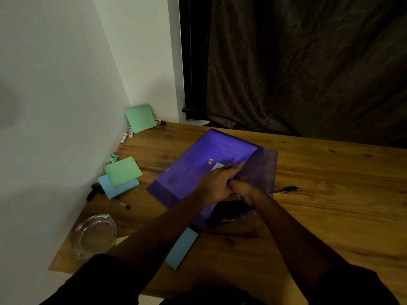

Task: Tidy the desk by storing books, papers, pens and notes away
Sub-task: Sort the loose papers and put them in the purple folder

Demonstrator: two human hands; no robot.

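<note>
- At the middle of the desk (330, 172) lies the purple folder (193, 166), with its translucent flap (267, 168) open to the right. It looks like the place meant for the loose papers.
- On top of the folder, the left hand (217, 181) lies flat with its fingers straight, pressing the cover down.
- At the folder's mouth, the right hand (243, 192) is tucked against the left. Its fingers are hidden, so I cannot tell whether it grips anything.
- To do this step well, I judge, the left palm should pin the folder so it cannot slide on the wood. The right hand should spread the mouth wide and feed sheets in flat before the flap goes over.
- Left of the folder, green notes (122, 170) rest on a blue pad (120, 189).
- Beyond the folder's far-left corner, more green notes (139, 117) lean on the wall.
- A black pen (286, 190) lies just right of the flap.
- A blue sheet (182, 247) lies just off the folder's near edge, by the left forearm.
- Hard to make out:
  - the dark shape inside the folder's near corner;
  - the print on its small label (211, 161);
  - the black object (94, 190) left of the blue pad.
</note>
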